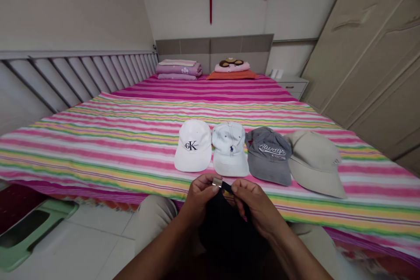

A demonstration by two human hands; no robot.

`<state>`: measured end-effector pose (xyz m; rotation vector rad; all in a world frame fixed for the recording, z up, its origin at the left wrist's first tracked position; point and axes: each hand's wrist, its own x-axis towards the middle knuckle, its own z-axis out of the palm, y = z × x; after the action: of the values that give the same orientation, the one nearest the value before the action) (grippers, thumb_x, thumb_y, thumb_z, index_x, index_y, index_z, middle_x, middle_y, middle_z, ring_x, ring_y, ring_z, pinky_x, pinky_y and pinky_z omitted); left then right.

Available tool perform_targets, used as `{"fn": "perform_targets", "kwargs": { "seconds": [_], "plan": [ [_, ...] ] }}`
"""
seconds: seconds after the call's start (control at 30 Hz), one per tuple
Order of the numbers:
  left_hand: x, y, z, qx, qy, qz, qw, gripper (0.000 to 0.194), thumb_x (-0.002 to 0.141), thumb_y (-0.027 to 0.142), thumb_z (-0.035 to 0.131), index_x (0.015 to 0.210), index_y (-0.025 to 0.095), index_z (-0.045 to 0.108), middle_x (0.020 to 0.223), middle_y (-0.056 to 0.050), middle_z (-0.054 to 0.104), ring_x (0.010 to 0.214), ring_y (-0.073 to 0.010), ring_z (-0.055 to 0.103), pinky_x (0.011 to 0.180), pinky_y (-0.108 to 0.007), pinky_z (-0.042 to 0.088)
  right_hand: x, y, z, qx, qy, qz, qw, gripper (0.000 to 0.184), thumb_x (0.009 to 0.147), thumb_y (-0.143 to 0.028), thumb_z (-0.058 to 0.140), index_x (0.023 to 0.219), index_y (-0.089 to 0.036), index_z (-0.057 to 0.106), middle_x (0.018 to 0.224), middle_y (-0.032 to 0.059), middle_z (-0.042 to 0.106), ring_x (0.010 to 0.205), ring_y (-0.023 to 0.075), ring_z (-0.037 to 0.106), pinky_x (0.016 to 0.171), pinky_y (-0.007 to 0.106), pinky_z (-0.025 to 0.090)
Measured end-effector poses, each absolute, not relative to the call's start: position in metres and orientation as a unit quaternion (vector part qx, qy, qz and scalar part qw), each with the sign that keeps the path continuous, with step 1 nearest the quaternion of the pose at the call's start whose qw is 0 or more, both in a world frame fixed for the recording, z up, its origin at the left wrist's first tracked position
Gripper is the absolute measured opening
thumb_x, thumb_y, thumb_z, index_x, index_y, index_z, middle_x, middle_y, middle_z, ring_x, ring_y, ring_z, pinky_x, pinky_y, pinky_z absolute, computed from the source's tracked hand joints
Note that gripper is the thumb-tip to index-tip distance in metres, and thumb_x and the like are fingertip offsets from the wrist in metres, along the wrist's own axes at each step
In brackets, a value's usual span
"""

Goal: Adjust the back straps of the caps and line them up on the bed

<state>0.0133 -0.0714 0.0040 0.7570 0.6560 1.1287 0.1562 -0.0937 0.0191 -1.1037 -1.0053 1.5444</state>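
A black cap (226, 223) is held low over my lap, its back strap turned up toward the bed. My left hand (201, 197) is closed, thumb and fingers pinching the strap by its silver metal buckle (217, 182). On the other side my right hand (252, 199) pinches the dark strap (227, 187) just right of the buckle. Beyond my hands lie a white cap (194, 146), a pale blue cap (230, 151), a dark grey cap (269, 155) and a beige cap (313, 162), side by side. The black cap's lower part is lost in shadow.
The caps rest on a striped bedspread (114, 140). Folded purple bedding (179, 70) and an orange pillow (229, 75) sit by the headboard. A metal railing (92, 72) runs along the left, a green stool (36, 232) stands lower left, and a wardrobe (367, 52) is at right.
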Motion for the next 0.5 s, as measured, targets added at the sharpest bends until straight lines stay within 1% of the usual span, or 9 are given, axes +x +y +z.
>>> {"fn": "perform_targets", "kwargs": {
  "seconds": [0.17, 0.37, 0.5],
  "plan": [
    [0.0157, -0.0741, 0.0042, 0.357, 0.296, 0.500, 0.731, 0.025, 0.056, 0.023, 0.073, 0.078, 0.016, 0.064, 0.061, 0.000, 0.063, 0.054, -0.0105, 0.055, 0.054, -0.022, 0.038, 0.1552, -0.0925, 0.0210, -0.480, -0.434, 0.604, 0.466, 0.029, 0.067, -0.043, 0.061, 0.063, -0.016, 0.052, 0.039, -0.0077, 0.044, 0.032, 0.0038, 0.029, 0.033, 0.018, 0.015],
    [0.0157, -0.0731, 0.0006, 0.389, 0.281, 0.476, 0.737, 0.024, 0.055, 0.022, 0.073, 0.077, 0.016, 0.063, 0.062, 0.001, 0.061, 0.055, -0.0096, 0.053, 0.056, -0.022, 0.038, 0.1540, -0.0913, 0.0193, -0.455, -0.410, 0.642, 0.461, 0.030, 0.067, -0.042, 0.062, 0.059, -0.016, 0.048, 0.039, -0.0075, 0.043, 0.033, 0.0038, 0.029, 0.035, 0.018, 0.014],
    [0.0139, -0.0728, -0.0007, 0.381, 0.275, 0.472, 0.746, 0.026, 0.056, 0.024, 0.073, 0.078, 0.017, 0.062, 0.063, 0.000, 0.062, 0.055, -0.0112, 0.055, 0.057, -0.024, 0.039, 0.1548, -0.0924, 0.0207, -0.423, -0.388, 0.673, 0.467, 0.026, 0.067, -0.039, 0.063, 0.065, -0.017, 0.048, 0.047, -0.0061, 0.048, 0.035, 0.0043, 0.035, 0.036, 0.018, 0.018]
  ]
}}
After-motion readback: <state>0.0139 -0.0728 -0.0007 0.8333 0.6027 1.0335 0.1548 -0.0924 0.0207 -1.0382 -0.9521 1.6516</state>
